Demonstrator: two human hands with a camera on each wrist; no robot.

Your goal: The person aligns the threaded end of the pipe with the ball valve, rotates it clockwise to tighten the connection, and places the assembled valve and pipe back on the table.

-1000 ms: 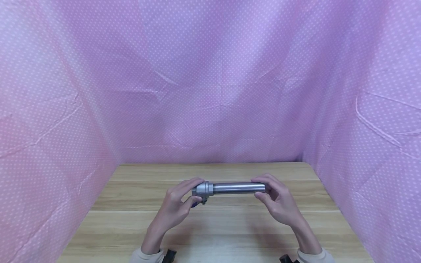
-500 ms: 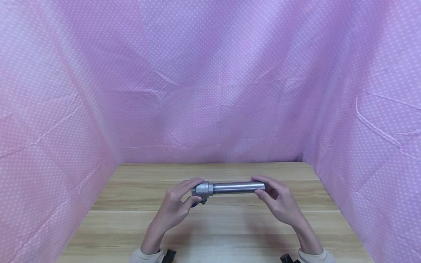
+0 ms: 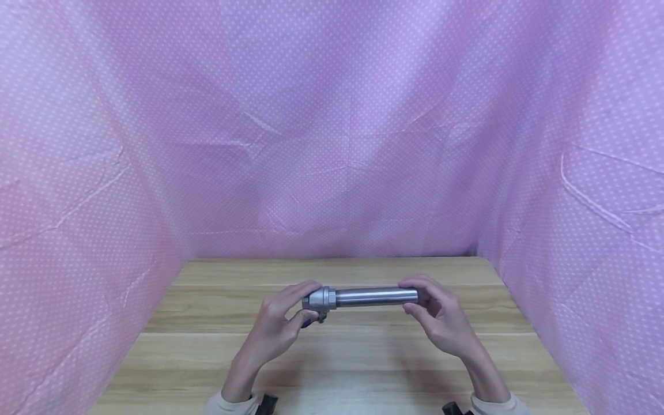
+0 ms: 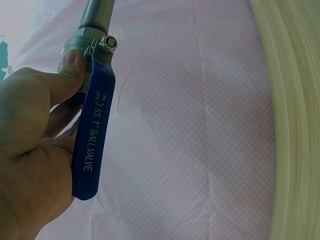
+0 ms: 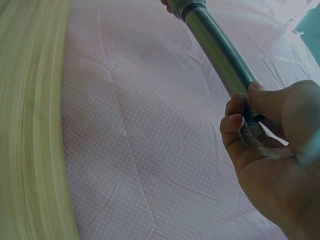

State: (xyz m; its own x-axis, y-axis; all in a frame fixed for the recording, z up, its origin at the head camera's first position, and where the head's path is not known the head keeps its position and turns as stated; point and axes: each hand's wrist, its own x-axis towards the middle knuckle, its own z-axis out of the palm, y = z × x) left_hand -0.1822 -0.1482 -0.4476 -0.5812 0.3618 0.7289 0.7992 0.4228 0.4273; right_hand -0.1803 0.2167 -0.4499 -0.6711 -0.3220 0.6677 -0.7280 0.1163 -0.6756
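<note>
Head view: the left hand [image 3: 275,325] grips the ball valve [image 3: 323,298], and the right hand [image 3: 443,323] pinches the opposite end of the metal pipe [image 3: 373,296], whose threaded end meets the valve, both held above the table [image 3: 358,369]. Against half a second ago, the right thumb [image 3: 417,312] sits slightly lower, at the pipe's near edge; the left hand and valve look unchanged.

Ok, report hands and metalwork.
Left hand grips silver metal ball valve with flat blue lever. Right hand pinches cylindrical silver metal pipe. Pipe end meets valve. No obstruction visible.
</note>
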